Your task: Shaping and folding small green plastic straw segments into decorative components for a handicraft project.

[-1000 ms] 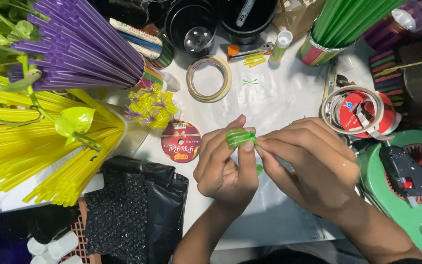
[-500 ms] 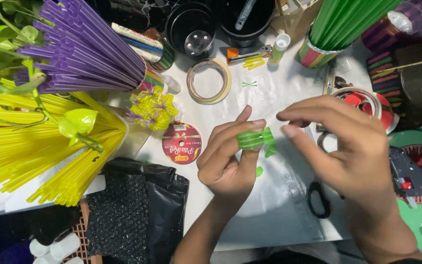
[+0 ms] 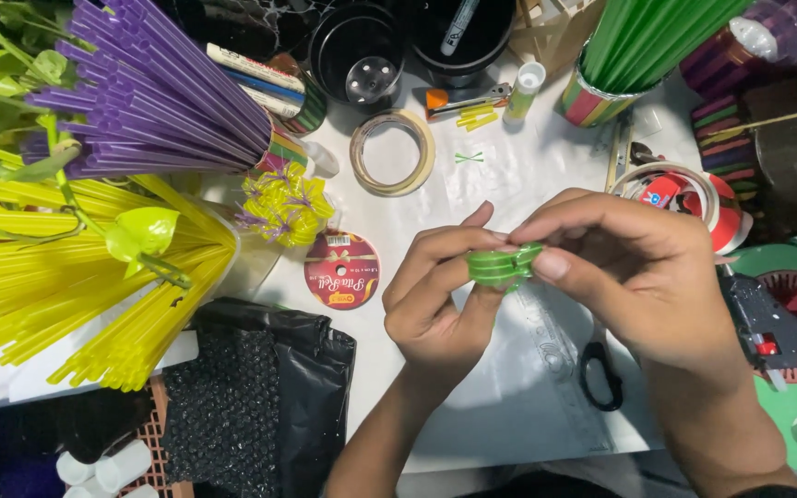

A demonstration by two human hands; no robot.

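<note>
Two hands meet above the white table (image 3: 472,433): the left hand (image 3: 440,304) and right hand (image 3: 638,267) both pinch a small bundle of green straw pieces (image 3: 502,266) between thumb and fingertips. Left of that bundle lie a red ribbon spool (image 3: 341,269) and yellow straws (image 3: 76,286); black scissors (image 3: 600,373) lie below it.

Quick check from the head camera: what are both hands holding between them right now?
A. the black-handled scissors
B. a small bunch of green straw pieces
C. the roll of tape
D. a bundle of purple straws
B: the left hand and the right hand meet on a small bunch of green straw pieces, while the purple straws, the roll of tape and the scissors lie untouched on the table.
</note>
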